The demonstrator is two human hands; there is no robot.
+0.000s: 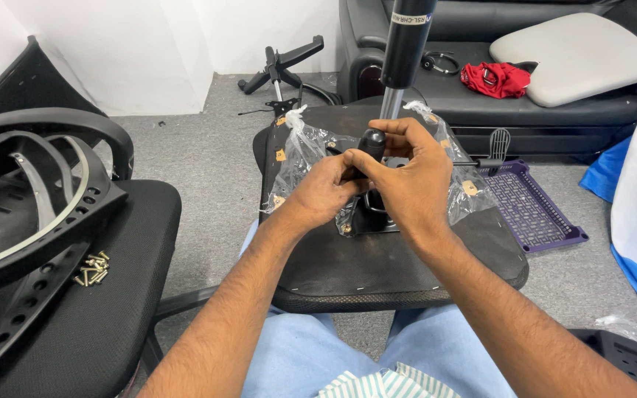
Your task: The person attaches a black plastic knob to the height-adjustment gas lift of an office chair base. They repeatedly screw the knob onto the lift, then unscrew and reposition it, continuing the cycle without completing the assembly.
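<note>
Left hand: the left hand [326, 190] comes up from the lower middle on a bare forearm, wrist bent slightly inward, back of the hand to the camera. Its fingers are curled together around the lower part of a black knob [371, 142]; the fingertips are hidden behind the other hand.
Right hand: the right hand [407, 177] reaches in from the lower right, forearm angled up and to the left. Thumb and fingers are closed on the top of the same knob, the thumb lying across its front.
Knob: it stands at the middle of the picture, just in front of the gas cylinder [399, 59], which rises upright from the metal plate [366, 221].
Seat: the upturned seat base [377, 265] rests on the person's lap, underside up, with the plate fixed at its centre and a clear plastic bag [300, 158] crumpled around the plate.
Left side: a second chair seat [112, 295] carries a small heap of screws [92, 268] and a black curved backrest frame [31, 191].
Floor: a purple tray [532, 210] lies on the grey carpet to the right of the seat base.
Behind: a black sofa [554, 110] holds a grey cushion [573, 55] and a red cloth [495, 79].
</note>
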